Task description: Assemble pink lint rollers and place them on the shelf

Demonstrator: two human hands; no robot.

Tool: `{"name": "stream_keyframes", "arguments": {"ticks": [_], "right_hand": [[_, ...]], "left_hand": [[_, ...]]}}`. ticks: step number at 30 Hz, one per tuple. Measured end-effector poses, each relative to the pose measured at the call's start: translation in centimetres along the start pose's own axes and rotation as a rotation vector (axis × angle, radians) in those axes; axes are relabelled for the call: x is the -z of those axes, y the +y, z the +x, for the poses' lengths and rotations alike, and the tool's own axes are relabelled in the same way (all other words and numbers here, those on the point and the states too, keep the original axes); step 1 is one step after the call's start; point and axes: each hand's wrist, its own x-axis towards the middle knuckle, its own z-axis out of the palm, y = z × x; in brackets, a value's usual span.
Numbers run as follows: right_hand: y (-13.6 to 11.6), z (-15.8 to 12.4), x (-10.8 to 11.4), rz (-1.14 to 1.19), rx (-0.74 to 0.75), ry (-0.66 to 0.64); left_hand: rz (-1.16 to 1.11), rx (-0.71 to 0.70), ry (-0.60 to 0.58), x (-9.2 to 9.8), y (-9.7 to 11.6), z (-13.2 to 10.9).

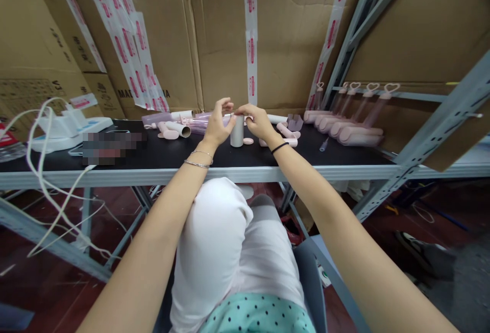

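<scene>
**Position.** The grey tube (237, 134) stands upright on the black bench (172, 157), near its front edge, between my two hands.

**Left hand** (217, 124). The thumb lies against the tube's upper wall, and the other fingers are lifted and loosely apart above it.

**Right hand** (259, 121). The fingertips are bunched at the tube's top rim. I cannot tell whether either hand is clamped on the rim or on some small part there, as the detail is too fine.

**Surroundings.** A small pink disc (248, 141) lies just beside the tube's foot. Loose pink parts (286, 131) lie near my right wrist. A row of heart-topped pink tubes (360, 129) lies well apart to the right.

**Assessment.** In my judgement the work at the rim wants a steady base. The left thumb should brace the wall without tilting the tube, and the right fingers should work squarely from above. The wrists should stay clear of the disc and the loose parts.
</scene>
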Motion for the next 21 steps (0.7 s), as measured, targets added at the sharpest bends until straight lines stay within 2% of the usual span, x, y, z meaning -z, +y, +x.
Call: {"name": "stream_keyframes", "arguments": {"ticks": [2,4,10,21], "right_hand": [[-0.1,0.0,-0.1,-0.006,-0.021,-0.007],[0.0,-0.1,-0.2,-0.003,-0.049,-0.008],[0.3,0.1,-0.6,0.041,-0.084,0.01],[0.1,1.0,0.2,0.053,-0.177,-0.042]], "left_hand": [[0.017,-0.031,0.041,0.1,0.4,-0.1],[0.022,-0.033,0.034,0.1,0.6,-0.1],[0.027,-0.01,0.075,-0.2,0.1,0.0],[0.106,0.054,0.064,-0.3,1.2,0.4]]}}
